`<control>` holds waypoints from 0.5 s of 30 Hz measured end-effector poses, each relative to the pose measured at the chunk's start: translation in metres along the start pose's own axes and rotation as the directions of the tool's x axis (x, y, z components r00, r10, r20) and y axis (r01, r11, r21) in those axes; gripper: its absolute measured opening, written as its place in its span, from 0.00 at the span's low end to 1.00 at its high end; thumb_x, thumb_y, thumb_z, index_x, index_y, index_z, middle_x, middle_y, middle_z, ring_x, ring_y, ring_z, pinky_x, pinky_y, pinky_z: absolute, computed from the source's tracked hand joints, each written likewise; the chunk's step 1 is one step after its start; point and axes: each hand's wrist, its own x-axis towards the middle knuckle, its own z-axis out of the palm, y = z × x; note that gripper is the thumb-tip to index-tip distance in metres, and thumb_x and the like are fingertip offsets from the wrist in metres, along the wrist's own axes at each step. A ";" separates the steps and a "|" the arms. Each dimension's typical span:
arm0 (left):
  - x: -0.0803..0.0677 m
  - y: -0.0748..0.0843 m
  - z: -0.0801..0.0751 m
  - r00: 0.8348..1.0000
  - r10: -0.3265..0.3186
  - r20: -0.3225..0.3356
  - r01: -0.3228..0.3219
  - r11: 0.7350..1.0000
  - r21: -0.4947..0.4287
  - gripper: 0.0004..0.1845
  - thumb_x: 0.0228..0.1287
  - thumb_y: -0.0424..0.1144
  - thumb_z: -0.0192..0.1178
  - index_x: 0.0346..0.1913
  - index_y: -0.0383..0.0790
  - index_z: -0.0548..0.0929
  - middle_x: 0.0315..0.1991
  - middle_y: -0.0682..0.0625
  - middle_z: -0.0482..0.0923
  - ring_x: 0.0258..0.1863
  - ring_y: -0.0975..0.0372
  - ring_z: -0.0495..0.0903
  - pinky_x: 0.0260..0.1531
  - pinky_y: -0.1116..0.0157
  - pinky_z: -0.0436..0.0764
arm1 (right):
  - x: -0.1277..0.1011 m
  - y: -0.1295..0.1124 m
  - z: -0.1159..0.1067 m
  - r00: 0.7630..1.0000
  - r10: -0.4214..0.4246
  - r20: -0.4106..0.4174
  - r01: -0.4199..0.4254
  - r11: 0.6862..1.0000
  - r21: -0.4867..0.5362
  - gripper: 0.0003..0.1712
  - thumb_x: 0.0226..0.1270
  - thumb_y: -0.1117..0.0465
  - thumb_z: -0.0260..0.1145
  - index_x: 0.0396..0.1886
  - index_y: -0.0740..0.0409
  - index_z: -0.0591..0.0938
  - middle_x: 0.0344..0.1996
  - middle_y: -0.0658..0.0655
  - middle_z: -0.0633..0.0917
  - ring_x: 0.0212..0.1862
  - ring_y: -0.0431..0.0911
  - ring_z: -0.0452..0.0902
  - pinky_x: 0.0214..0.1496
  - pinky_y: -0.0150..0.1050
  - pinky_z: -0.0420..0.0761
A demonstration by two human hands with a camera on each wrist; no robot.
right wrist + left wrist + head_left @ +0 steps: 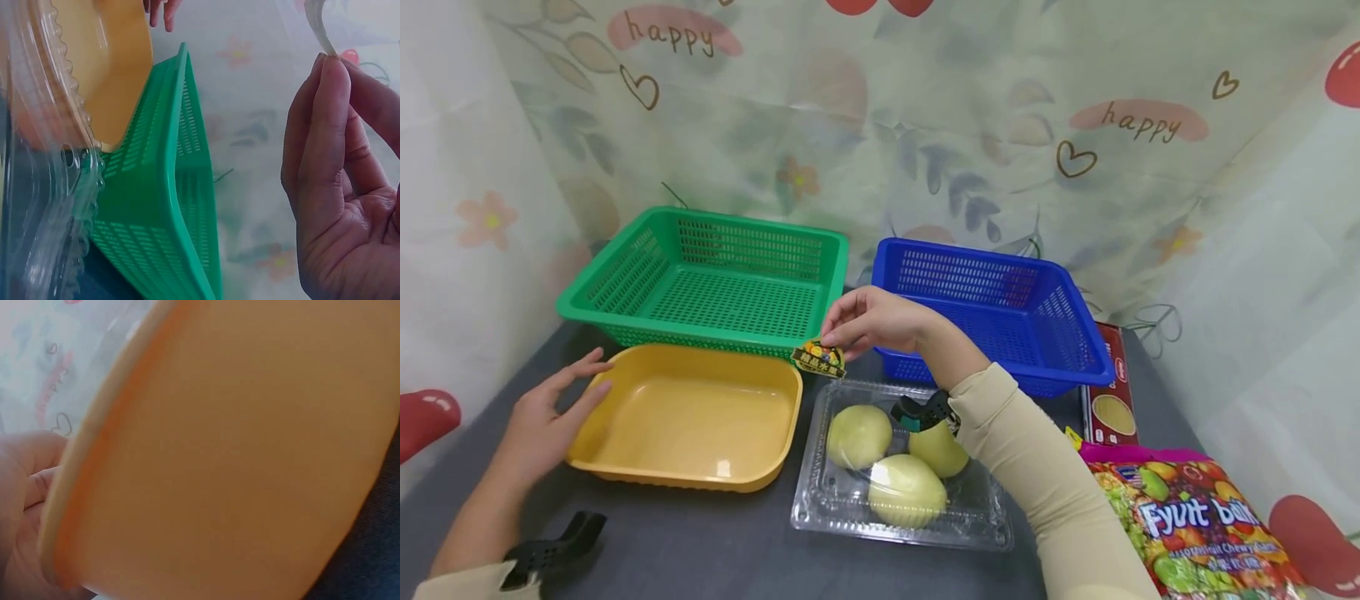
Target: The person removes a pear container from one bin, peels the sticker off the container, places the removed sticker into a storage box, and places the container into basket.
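Fingers and thumb of the right hand (880, 321) pinch a black-and-gold label (818, 360), held near the right far corner of the yellow tray (685, 417) and before the near rim of the green basket (700, 329). At left, the left hand (542, 429) has its fingers loosely extended beside the tray's left rim; whether they touch it cannot be told. Right of the tray, a clear container (895, 537) encloses three pale round fruits (907, 493). Far right stands the blue basket (910, 367); near right lies a colourful candy bag (1195, 525).
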 end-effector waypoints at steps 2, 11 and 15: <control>-0.001 -0.003 0.002 1.000 0.005 -0.009 -0.005 1.000 -0.013 0.23 0.69 0.44 0.52 0.61 0.35 0.71 0.64 0.79 0.56 0.67 0.80 0.54 0.67 0.73 0.59 | 0.006 -0.001 0.002 1.000 0.012 -0.001 -0.012 1.000 -0.009 0.09 0.63 0.72 0.59 0.30 0.56 0.83 0.24 0.51 0.83 0.24 0.39 0.78 0.35 0.35 0.83; -0.006 -0.011 0.011 0.999 0.038 -0.004 -0.038 0.999 -0.023 0.23 0.68 0.41 0.53 0.63 0.35 0.69 0.68 0.68 0.57 0.68 0.77 0.52 0.52 0.91 0.49 | 0.037 -0.004 0.015 0.999 0.044 0.007 -0.044 0.998 -0.044 0.04 0.61 0.71 0.62 0.31 0.60 0.82 0.25 0.53 0.84 0.27 0.41 0.80 0.42 0.40 0.84; -0.007 -0.011 0.014 0.999 0.029 -0.023 -0.030 0.999 -0.034 0.25 0.69 0.42 0.52 0.64 0.33 0.68 0.67 0.71 0.56 0.64 0.84 0.52 0.50 0.93 0.49 | 0.051 -0.005 0.022 0.998 0.057 0.037 -0.055 0.997 -0.048 0.04 0.61 0.71 0.61 0.32 0.61 0.81 0.26 0.53 0.84 0.28 0.41 0.80 0.48 0.46 0.82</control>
